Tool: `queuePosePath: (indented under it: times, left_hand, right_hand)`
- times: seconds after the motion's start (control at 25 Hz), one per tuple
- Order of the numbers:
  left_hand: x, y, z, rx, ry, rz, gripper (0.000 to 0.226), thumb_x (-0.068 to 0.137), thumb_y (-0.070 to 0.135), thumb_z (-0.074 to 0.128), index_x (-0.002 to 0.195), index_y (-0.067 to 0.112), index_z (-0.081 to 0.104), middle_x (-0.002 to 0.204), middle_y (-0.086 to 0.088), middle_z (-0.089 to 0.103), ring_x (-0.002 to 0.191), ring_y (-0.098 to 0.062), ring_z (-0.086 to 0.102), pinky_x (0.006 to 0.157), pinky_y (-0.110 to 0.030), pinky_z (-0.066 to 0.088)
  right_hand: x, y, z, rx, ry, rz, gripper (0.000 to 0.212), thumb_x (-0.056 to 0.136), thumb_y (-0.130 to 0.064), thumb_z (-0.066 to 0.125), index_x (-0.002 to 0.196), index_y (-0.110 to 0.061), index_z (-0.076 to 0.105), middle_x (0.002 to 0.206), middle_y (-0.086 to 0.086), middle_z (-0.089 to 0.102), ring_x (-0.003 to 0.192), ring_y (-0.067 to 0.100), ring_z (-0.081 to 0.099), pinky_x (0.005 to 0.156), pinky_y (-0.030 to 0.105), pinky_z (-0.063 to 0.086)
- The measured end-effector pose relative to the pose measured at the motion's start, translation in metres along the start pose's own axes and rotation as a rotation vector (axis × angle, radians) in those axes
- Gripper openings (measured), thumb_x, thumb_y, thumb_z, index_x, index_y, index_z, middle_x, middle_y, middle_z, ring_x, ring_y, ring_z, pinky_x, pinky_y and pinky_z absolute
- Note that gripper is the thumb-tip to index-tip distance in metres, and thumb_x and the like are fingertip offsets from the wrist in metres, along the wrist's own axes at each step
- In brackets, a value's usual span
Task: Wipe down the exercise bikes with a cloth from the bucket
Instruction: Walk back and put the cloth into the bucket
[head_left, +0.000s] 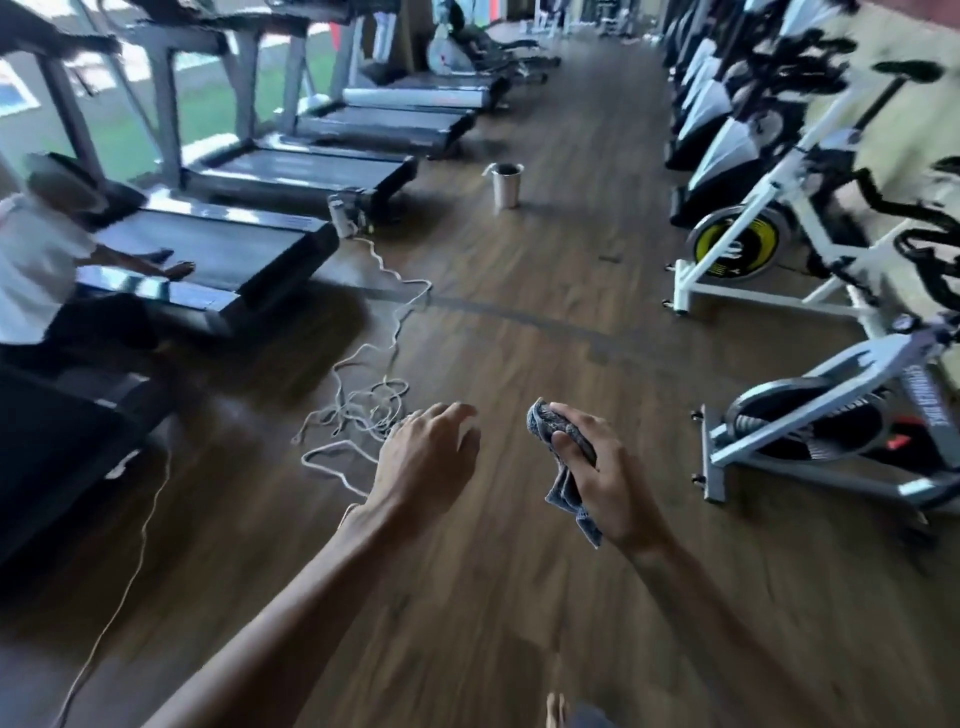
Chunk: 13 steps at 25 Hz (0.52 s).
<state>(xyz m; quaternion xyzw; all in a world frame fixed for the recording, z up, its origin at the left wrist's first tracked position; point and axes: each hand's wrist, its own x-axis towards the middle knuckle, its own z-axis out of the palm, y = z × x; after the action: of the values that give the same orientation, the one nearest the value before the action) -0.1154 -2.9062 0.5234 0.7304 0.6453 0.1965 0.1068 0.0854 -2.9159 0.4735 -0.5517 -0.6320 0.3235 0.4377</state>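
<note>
Head view showed the right hand (608, 478) gripping a grey cloth (563, 486), fingers and thumb clamped round its bunched upper part while the loose end hung below the palm. The left hand (426, 457) hovered beside it, palm down, fingers loosely curved and slightly apart, holding nothing. The steel bucket (506, 192) stood on the wooden floor (519, 322) far ahead, mid-aisle, well apart from both hands; its contents could not be made out. Judged from this arrangement, the cloth-fetching step was complete and no wiping contact existed: the cloth touched no machine. The nearest bike (810, 415) stood near right, and the white bike (737, 249) with the yellow flywheel stood behind it, with a further row of bikes (711, 104) running to the far right. Whether any of these had been wiped could not be told; motion blur hid surface detail. All bikes should therefore be treated as outstanding. On the left, a line of treadmills (249, 254) ran into the distance, with a second person (36, 270) crouched at the near one. A tangled white cord (363, 410) lay on the floor just left of the left hand, a likely trip hazard, though the path right toward the nearest bike appeared unobstructed.
</note>
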Motion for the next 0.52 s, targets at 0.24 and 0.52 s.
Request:
queuePosePath:
  times: [0.24,0.52]
  left_hand:
    - [0.177,0.016,0.053,-0.013,-0.074,0.113,0.030,0.097,0.033,0.053,0.124,0.027,0.064,0.126,0.003,0.067,0.116,-0.025,0.061,0.093,-0.034,0.046]
    - [0.368,0.033,0.088,-0.009,-0.120,0.129,0.028,0.098,0.032,0.052,0.123,0.027,0.064,0.126,0.005,0.066,0.116,-0.022,0.060,0.091,-0.031,0.044]
  right_hand:
    - [0.136,0.063,-0.030,-0.065,0.138,0.051,0.033,0.101,-0.014,0.058,0.133,-0.018,0.063,0.126,-0.007,0.062,0.115,-0.013,0.050,0.096,-0.001,0.030]
    - [0.315,0.110,-0.063,-0.044,0.160,0.083,0.032,0.101,-0.012,0.057,0.133,-0.015,0.063,0.124,-0.006,0.061,0.112,-0.025,0.046,0.094,-0.002,0.029]
